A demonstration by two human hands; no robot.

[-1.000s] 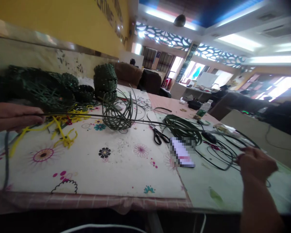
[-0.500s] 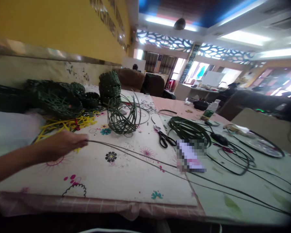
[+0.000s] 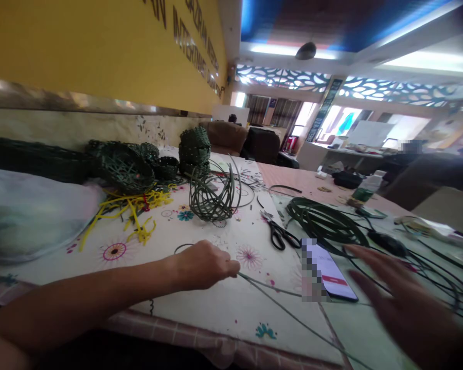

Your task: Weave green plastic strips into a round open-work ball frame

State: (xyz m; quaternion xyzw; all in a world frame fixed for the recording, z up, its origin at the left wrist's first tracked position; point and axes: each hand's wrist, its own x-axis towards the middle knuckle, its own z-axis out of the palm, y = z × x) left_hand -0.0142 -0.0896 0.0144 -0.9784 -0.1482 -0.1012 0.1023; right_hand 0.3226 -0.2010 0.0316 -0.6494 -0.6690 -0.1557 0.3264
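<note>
My left hand (image 3: 204,264) is closed in a pinch around thin dark green weaving strips (image 3: 272,287) over the flowered tablecloth. The strips trail away to the lower right, and a short loop pokes out behind the wrist. On the right, my right hand (image 3: 399,303) hovers with fingers apart and holds nothing. It is blurred, close to a phone (image 3: 334,275) with a lit screen. Beyond the left hand sits a half-woven basket (image 3: 212,198) with loose strip ends standing up. Black-handled scissors (image 3: 280,236) lie between the basket and the phone.
A coil of flat green strips (image 3: 320,221) lies behind the phone, with a computer mouse (image 3: 388,241) and a bottle (image 3: 366,189) nearby. Finished dark baskets (image 3: 195,149), yellow scraps (image 3: 139,210) and a filled plastic bag (image 3: 34,210) occupy the left side.
My left hand has moved right and nearer, still gripping the strips. My right hand has come into view from the right. The camera view has shifted.
</note>
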